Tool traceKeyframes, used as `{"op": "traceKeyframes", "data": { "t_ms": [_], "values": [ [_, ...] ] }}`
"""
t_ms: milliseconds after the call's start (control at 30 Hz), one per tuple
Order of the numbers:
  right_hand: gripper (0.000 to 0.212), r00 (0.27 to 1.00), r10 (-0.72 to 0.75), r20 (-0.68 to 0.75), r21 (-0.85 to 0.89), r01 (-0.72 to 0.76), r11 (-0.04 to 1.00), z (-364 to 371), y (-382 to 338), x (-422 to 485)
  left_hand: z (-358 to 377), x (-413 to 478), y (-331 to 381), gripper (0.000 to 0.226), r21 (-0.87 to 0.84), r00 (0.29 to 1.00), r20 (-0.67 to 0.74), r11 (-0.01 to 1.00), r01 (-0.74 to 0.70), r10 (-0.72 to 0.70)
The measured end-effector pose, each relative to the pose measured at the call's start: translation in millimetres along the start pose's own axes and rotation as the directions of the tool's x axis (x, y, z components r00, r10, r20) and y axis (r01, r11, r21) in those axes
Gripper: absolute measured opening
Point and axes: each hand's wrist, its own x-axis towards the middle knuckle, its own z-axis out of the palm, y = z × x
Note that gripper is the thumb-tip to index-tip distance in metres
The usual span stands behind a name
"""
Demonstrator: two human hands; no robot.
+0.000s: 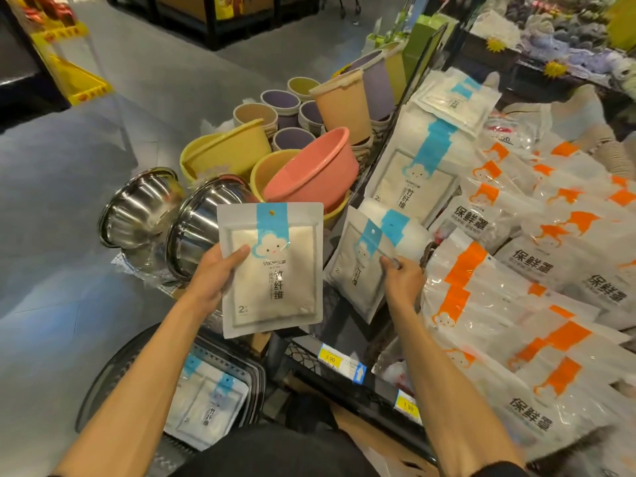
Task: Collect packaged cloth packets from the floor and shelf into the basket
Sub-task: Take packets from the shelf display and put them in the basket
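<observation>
Gripping one blue-striped cloth packet [272, 270] in the left hand [213, 273], the right hand [402, 280] pinches a second packet [358, 270] on the shelf [375, 390] at 3 o'clock; the basket [256, 376] at 7 o'clock holds roughly two, and stacked packets [416, 166] remain at 1 o'clock.

Bright overhead store light, wide-angle bending, soft blur at edges.

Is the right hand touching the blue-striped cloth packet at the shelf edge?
Touching. In the head view the right hand pinches the cloth packet at its right edge, with no gap.
</observation>
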Motion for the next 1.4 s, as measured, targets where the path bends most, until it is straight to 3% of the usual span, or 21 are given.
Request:
{"op": "traceKeyframes", "data": {
  "t_ms": [67,200,300,400,533,700,900,1133,1400],
  "values": [
    [0.028,1.000,0.008,0.013,-0.009,-0.008,1.000,5.2,2.8,-0.6,-1.5,-0.8,-0.7,0.028,-0.008,1.000,0.000,1.000,0.000,0.000],
    [0.008,0.999,0.002,0.038,-0.034,0.000,0.999,8.4,4.4,-3.2,-4.8,-4.4,-2.3,0.025,-0.024,1.000,-0.026,1.000,-0.002,0.002],
    [0.022,0.994,0.041,0.102,-0.092,-0.032,0.995,6.1,2.1,0.9,-10.7,-4.7,-7.9,0.024,-0.014,1.000,-0.027,1.000,0.001,-0.002],
    [0.017,0.979,0.028,0.200,-0.232,0.019,0.973,-2.2,-6.0,13.0,-10.2,-0.9,-16.3,0.022,-0.009,1.000,-0.018,1.000,0.008,-0.008],
    [0.011,0.977,-0.011,0.214,-0.404,0.098,0.910,-7.1,-8.8,33.4,-3.6,0.6,-26.1,0.023,-0.043,1.000,-0.016,0.999,0.023,-0.024],
    [0.004,0.945,0.007,0.326,-0.507,0.169,0.845,-6.6,-6.5,56.0,-4.4,0.9,-30.2,0.031,-0.051,1.000,-0.015,0.999,0.013,-0.013],
    [0.027,0.879,0.085,0.470,-0.600,0.247,0.761,4.2,-23.0,73.5,-3.1,5.2,-21.3,0.034,-0.050,0.999,-0.037,0.999,0.007,-0.009],
    [0.030,0.881,0.074,0.468,-0.654,0.288,0.700,13.1,-21.9,74.1,4.6,9.7,-13.1,0.028,-0.018,1.000,-0.013,1.000,0.016,-0.016],
    [0.027,0.918,-0.041,0.395,-0.627,0.301,0.718,11.7,-15.0,80.1,0.4,12.0,-13.0,0.029,-0.022,0.998,-0.048,0.999,0.033,-0.034]
  ]
}}
